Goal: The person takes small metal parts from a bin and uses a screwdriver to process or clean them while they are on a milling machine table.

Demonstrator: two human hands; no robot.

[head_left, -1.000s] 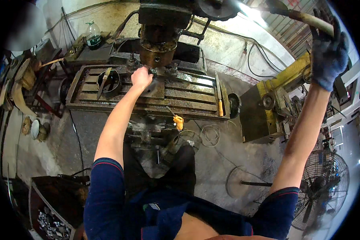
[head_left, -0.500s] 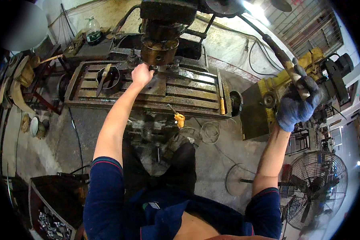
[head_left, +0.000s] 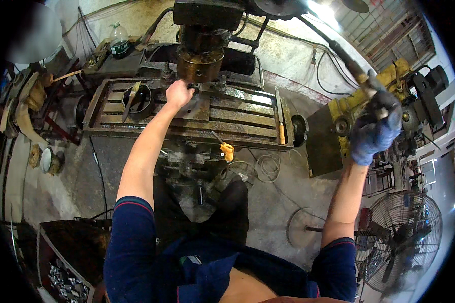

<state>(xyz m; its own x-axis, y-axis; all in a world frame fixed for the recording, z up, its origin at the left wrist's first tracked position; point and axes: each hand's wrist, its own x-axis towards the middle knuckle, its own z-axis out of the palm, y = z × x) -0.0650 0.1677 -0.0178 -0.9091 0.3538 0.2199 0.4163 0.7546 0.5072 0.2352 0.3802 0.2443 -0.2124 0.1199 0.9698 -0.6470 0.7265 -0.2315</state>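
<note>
Bare, my left hand (head_left: 179, 94) is closed just below the brown, oily spindle head (head_left: 199, 64) of a machine, above its slotted metal table (head_left: 237, 117). What its fingers hold is hidden; a small dark bit shows beside the thumb. Out to the right, my right hand (head_left: 376, 129), in a blue-grey glove, is wrapped round the end of a long lever (head_left: 350, 63) that slopes down from the machine's top. On the table's left part sits a round pot (head_left: 145, 103) of dark liquid, with a brush (head_left: 131, 101) lying across it.
A file with a yellow handle (head_left: 281, 132) lies along the table's right end. A yellow-handled tool (head_left: 227, 150) is at the front edge. Right of my legs stands a caged fan (head_left: 399, 237). A bin of metal pieces (head_left: 68, 283) is lower left; a plastic bottle (head_left: 119, 39) stands behind.
My right hand, still round the lever, has turned slightly, and the lever's end has shifted a little. My left hand stays in the same place under the spindle head.
</note>
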